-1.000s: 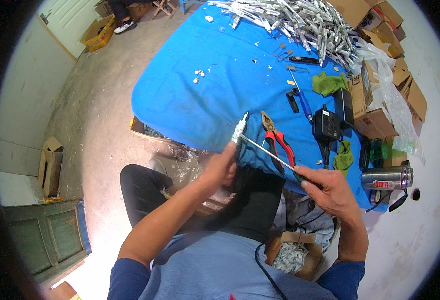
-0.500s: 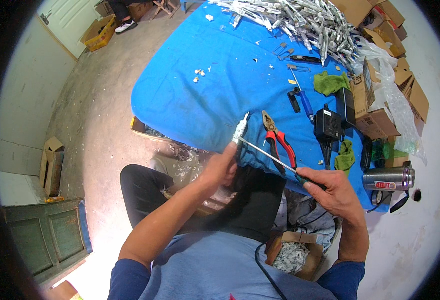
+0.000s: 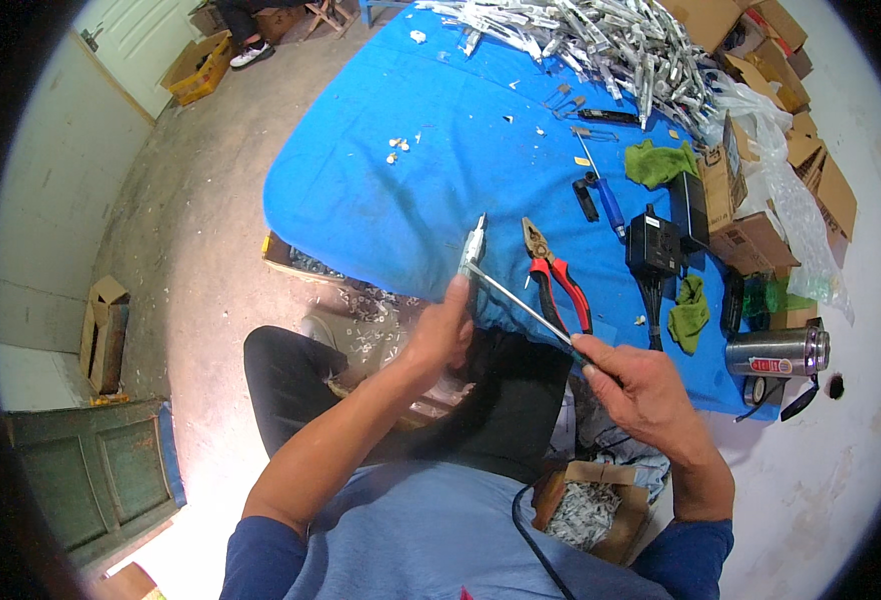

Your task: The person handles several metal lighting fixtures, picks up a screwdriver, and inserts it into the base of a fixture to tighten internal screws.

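Observation:
My left hand (image 3: 443, 335) is closed on a slim white plastic piece with a dark pointed end (image 3: 474, 245), held over the near edge of the blue cloth; its exact kind I cannot make out. In my right hand (image 3: 643, 390) is a screwdriver (image 3: 526, 307) with a long thin shaft, its handle mostly hidden in the fist. The shaft's tip meets the side of the white piece just above my left fingers. Just right of the white piece lie red-and-black pliers (image 3: 558, 278), jaws pointing away from me.
A large pile of similar white pieces (image 3: 601, 50) covers the far right of the blue table (image 3: 361, 180). Rightward lie a blue screwdriver (image 3: 611, 205), a black box with cables (image 3: 654, 245), green cloths (image 3: 658, 163) and a steel flask (image 3: 776, 353). A carton of white scraps (image 3: 586, 515) stands below.
The white piece has tilted more upright and shifted slightly left. My right hand has moved a little left with the screwdriver, whose tip stays against the piece.

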Demonstrator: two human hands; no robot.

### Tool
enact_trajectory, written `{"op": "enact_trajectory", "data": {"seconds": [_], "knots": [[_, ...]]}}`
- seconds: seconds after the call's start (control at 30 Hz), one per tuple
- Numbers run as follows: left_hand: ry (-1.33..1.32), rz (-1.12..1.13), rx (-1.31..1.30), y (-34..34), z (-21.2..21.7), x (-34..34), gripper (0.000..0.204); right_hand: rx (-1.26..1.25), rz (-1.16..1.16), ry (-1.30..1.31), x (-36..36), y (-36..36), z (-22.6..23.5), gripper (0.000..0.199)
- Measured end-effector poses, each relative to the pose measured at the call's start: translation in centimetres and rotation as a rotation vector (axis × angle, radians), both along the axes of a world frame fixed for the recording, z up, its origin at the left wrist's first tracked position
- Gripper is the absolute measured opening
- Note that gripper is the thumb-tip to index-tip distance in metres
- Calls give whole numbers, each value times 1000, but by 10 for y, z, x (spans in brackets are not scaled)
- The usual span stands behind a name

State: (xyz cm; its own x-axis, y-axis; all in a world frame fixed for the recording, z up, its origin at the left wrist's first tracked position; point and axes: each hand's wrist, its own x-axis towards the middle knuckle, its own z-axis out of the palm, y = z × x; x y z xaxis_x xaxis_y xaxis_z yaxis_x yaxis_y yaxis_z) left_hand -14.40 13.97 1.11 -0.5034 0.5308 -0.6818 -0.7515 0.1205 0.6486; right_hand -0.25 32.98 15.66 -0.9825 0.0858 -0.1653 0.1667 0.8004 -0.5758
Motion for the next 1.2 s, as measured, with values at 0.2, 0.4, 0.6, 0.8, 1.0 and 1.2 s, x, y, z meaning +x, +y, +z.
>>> {"op": "enact_trajectory", "data": {"seconds": [0.2, 0.4, 0.6, 0.8, 1.0, 1.2], "knots": [[5, 13, -6, 1, 2, 0, 70, -299, -196, -165, 5, 4, -13, 35], [5, 13, -35, 3, 6, 0, 67, 227, 41, 61, 4, -11, -1, 32], [52, 17, -44, 6, 6, 2, 65, 97, 118, 90, -7, 11, -3, 32], [46, 25, -46, 2, 7, 2, 60, -328, -34, -147, -13, 34, -18, 36], [62, 2, -62, 4, 6, 0, 65, -644, -226, -327, -10, 46, -31, 36], [84, -2, -79, 0, 4, -2, 65, 73, 84, 67, 2, 14, -33, 37]]}}
